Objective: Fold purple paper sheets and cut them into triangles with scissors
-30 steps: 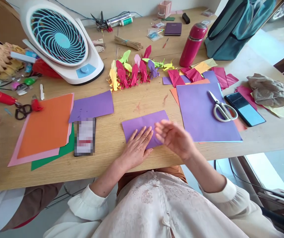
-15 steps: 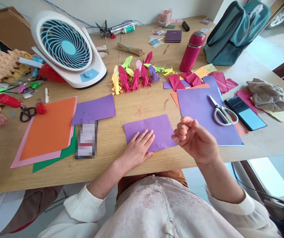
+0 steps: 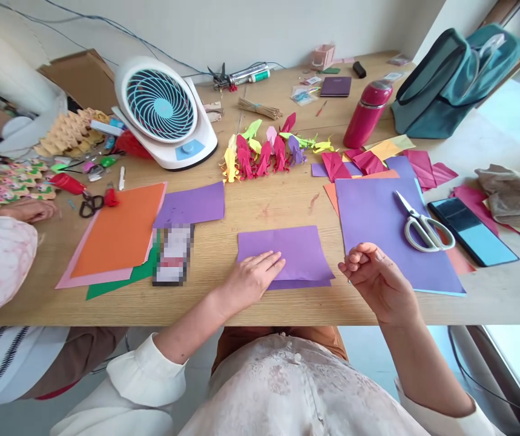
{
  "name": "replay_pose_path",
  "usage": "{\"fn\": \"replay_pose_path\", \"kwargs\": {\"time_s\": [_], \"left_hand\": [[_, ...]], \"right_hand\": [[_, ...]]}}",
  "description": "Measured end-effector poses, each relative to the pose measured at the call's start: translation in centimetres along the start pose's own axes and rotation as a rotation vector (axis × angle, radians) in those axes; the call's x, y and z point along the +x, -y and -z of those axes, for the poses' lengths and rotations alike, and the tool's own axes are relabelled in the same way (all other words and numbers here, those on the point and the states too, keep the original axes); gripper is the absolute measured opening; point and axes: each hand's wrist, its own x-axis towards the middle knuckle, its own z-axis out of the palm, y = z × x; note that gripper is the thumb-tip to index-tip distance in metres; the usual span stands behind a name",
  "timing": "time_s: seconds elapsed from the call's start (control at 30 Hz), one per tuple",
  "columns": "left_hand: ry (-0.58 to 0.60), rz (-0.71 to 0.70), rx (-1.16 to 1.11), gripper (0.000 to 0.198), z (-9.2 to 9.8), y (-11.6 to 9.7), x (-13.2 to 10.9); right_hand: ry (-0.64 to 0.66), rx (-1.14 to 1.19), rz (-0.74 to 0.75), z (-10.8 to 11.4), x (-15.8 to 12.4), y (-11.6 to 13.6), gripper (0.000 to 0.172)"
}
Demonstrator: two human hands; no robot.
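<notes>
A purple sheet of paper (image 3: 293, 245), folded over, lies before me at the table's front edge. A strip of its lower layer shows along the near side. Pressed flat on its left part is my left hand (image 3: 253, 278), fingers stretched out and close together. My right hand (image 3: 378, 275) hovers just past the sheet's right corner, palm up, fingers curled in and nothing visible in them. Beyond that hand, white-handled scissors (image 3: 425, 230) rest on a larger purple sheet (image 3: 371, 215).
To the left lie a phone (image 3: 173, 254), another purple piece (image 3: 191, 203) and an orange sheet (image 3: 114, 227). Folded paper figures (image 3: 264, 151), a fan (image 3: 164, 115) and a red flask (image 3: 368, 115) stand farther back. A second person's hand (image 3: 32, 210) rests at far left.
The view has swung left and up. The lower layer of the folded purple paper now shows along its near edge. My left hand still lies on it; my right stays raised and curled.
</notes>
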Motion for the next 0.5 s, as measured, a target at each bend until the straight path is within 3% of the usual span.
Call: {"fn": "replay_pose_path", "kwargs": {"time_s": [0.13,0.27,0.33,0.43,0.5], "left_hand": [[-0.065,0.095,-0.145,0.049,0.8,-0.1,-0.4],[-0.096,0.201,-0.337,0.048,1.8,-0.8,-1.4],[-0.112,0.24,-0.421,0.046,2.3,-1.3,-1.9],[-0.118,0.283,-0.491,0.046,2.9,-2.4,-2.7],[-0.1,0.289,-0.503,0.048,3.2,-3.1,-3.3]], "right_hand": [[-0.042,-0.31,0.132,0.5,-1.0,0.1,0.02],[0.145,-0.825,0.363,0.6,-3.2,-0.6,0.018],[0.295,-1.074,0.485,0.5,-4.3,-1.1,0.034],[0.488,-1.345,0.604,0.2,-5.8,-2.0,0.07],[0.534,-1.443,0.674,0.1,-6.6,-2.8,0.076]]}}
